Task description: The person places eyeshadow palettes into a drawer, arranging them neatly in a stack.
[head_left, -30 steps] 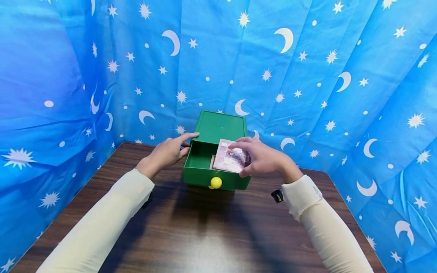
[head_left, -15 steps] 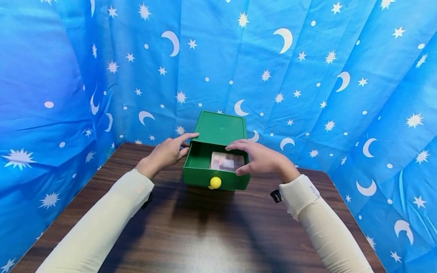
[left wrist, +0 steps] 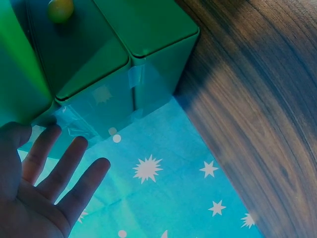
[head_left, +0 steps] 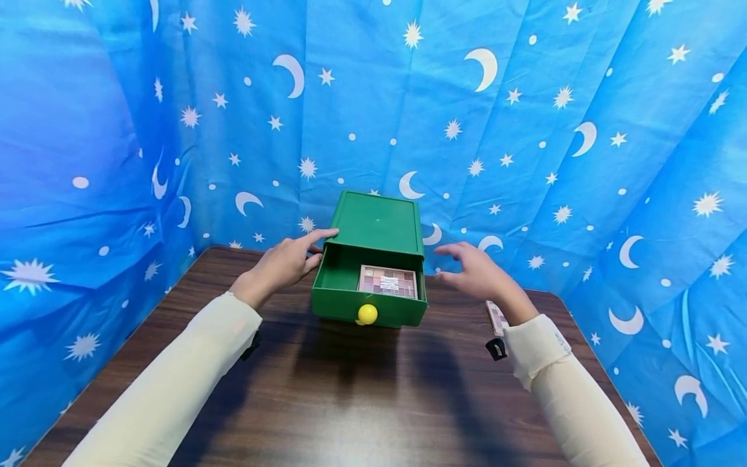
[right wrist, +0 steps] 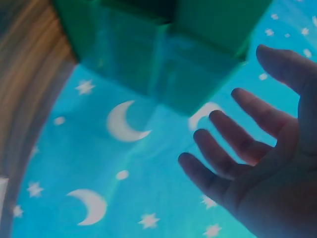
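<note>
A green drawer cabinet (head_left: 378,222) stands on the table with its top drawer (head_left: 344,306) pulled out by its yellow knob side toward me. Inside the drawer, on its right, lies an eyeshadow palette (head_left: 388,281) with a pinkish grid of shades. My left hand (head_left: 279,264) rests at the cabinet's upper left edge, its index finger along the top; the left wrist view shows the other fingers spread beside the taped side. My right hand (head_left: 480,277) hangs in the air right of the cabinet, fingers apart and holding nothing.
A second palette (head_left: 497,318) lies on the dark wood table (head_left: 356,402) at the right, partly hidden under my right wrist. Blue cloth (head_left: 373,97) with moons and stars hangs behind and on both sides. The yellow knob (head_left: 367,314) sticks out from the drawer front.
My right hand lowered a palette into the drawer, let go of it and moved off to the right. The palette now lies flat. My left hand has stayed at the cabinet.
</note>
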Motion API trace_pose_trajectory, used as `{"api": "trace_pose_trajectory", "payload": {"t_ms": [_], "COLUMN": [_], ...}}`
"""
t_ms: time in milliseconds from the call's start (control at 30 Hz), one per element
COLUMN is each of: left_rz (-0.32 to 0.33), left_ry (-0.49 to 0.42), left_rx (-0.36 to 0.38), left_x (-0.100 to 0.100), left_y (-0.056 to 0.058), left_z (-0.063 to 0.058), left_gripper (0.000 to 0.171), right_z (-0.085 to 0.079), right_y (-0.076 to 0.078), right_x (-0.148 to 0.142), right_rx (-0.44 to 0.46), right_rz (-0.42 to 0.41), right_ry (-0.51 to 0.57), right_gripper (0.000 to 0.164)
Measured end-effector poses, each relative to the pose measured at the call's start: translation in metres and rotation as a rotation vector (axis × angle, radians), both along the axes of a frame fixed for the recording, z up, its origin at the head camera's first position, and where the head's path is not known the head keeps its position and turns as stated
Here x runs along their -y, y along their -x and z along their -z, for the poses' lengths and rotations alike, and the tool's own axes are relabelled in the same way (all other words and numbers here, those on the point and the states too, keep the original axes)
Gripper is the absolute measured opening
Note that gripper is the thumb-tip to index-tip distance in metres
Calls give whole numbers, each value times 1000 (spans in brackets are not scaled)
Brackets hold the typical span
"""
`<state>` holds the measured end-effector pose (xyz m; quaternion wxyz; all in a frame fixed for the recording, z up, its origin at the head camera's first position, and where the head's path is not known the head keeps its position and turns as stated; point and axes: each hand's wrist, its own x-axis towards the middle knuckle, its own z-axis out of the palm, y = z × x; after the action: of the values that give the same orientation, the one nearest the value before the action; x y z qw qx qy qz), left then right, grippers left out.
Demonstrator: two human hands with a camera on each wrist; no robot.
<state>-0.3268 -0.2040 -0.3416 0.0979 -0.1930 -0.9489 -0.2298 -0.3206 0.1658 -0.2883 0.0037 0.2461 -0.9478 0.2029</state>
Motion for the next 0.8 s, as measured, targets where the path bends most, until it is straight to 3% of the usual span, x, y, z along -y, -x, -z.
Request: {"api": "trace_pose_trajectory", "payload": {"t_ms": [400,800], "left_rz": [-14,3], "left_ry": [-4,1], "left_rx": [8,9], "left_x": [4,0], "left_y": [0,-1], "left_z": [1,-1], "left_gripper": [57,57], "right_z": [65,117], "right_y": [26,37], "right_x": [-59,-98], "right_rx": [167,232], "right_rz": [221,435], "right_ry": [-47,-154], "right_gripper": [57,67]}}
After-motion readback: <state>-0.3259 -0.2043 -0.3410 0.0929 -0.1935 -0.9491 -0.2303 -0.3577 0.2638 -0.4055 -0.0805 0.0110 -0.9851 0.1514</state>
